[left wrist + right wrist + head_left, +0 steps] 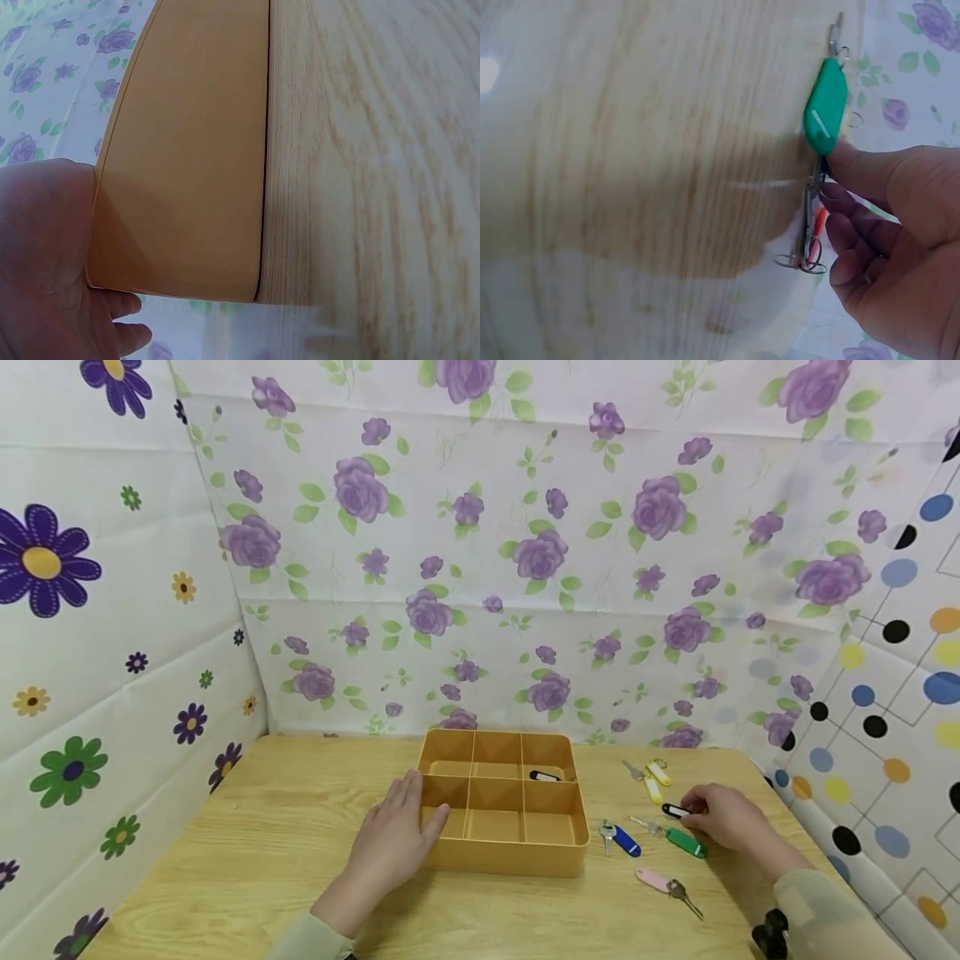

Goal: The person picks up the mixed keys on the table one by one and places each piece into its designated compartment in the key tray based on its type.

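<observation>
An orange plastic organizer box [502, 857] with several compartments stands on the table. My left hand [390, 831] rests on its left wall, fingers extended and thumb over the rim; the left wrist view shows the palm beside the box's side. In the back right compartment lies a key with a black tag [544, 777]. To the right of the box, my right hand [727, 818] pinches another black key tag [676, 811] between thumb and fingers. Close by that hand lies a key with a green tag [826, 105]. Something red [819, 221] shows beyond the fingers in the right wrist view.
Between box and right hand lies a key with a blue tag [626, 841]. A pink-tagged key [652, 880] is nearer the front, and yellow key tags [653, 789] lie farther back. Flowered cloth [540, 552] walls the table's back edge; dotted cloth [892, 760] hangs on the right.
</observation>
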A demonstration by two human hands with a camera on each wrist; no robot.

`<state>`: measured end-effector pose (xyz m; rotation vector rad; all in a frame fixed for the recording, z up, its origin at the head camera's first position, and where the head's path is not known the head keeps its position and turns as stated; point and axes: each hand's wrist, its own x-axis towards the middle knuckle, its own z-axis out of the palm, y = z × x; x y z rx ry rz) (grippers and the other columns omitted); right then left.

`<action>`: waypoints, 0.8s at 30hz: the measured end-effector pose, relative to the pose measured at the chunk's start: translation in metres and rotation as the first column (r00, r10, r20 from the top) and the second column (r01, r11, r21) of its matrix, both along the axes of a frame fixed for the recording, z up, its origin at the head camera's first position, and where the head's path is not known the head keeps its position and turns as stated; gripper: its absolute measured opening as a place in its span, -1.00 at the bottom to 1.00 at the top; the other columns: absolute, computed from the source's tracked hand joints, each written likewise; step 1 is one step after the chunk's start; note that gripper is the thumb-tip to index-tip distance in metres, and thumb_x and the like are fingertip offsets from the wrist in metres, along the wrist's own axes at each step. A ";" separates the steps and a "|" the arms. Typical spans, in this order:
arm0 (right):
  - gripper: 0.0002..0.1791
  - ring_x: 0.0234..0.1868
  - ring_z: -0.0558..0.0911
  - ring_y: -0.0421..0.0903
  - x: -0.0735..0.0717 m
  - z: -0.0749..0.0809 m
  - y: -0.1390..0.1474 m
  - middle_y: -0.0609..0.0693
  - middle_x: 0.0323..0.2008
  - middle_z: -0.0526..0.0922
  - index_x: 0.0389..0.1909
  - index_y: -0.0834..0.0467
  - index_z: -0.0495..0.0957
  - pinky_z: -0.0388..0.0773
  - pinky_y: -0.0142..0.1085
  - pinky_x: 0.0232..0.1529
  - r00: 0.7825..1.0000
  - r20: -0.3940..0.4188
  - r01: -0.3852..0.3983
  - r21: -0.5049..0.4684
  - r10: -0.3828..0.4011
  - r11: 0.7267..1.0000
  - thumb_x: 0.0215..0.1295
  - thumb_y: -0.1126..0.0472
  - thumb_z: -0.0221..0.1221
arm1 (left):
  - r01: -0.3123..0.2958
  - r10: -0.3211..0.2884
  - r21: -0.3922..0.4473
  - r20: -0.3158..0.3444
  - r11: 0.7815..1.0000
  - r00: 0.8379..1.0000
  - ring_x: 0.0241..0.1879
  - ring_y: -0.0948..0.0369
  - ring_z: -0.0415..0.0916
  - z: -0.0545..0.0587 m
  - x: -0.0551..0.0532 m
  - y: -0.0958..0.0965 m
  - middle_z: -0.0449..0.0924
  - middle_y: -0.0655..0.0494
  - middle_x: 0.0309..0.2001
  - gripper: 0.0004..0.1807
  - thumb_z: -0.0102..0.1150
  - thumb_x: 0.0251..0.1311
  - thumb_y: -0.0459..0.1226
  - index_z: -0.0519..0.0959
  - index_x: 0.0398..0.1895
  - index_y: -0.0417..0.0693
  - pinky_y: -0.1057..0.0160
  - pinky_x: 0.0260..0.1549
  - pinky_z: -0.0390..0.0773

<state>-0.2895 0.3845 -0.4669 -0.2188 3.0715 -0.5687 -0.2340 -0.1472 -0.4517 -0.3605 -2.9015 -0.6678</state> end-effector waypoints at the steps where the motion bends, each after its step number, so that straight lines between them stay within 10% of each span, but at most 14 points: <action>1: -0.74 -0.26 0.62 -0.03 0.001 0.000 -0.001 0.01 -0.25 0.71 -0.01 0.32 0.73 0.63 0.05 -0.15 1.000 0.003 0.001 0.002 -0.001 1.000 0.48 0.20 0.44 | -0.002 0.002 -0.004 -0.002 1.000 1.000 0.72 -0.24 -0.05 0.000 0.001 -0.001 -0.01 -0.25 0.75 0.01 -0.26 0.71 0.33 0.06 0.76 -0.36 -0.48 0.54 0.14; 24: -0.82 -0.31 0.55 0.00 0.001 -0.001 -0.003 0.01 -0.30 0.65 -0.18 0.23 0.63 0.55 0.01 -0.20 0.998 0.027 0.064 0.040 -0.065 0.997 0.48 0.23 0.42 | -0.012 0.012 0.018 0.010 1.000 1.000 0.74 -0.21 -0.08 -0.002 0.001 -0.001 -0.01 -0.19 0.76 0.03 -0.27 0.69 0.36 0.06 0.77 -0.32 -0.48 0.55 0.11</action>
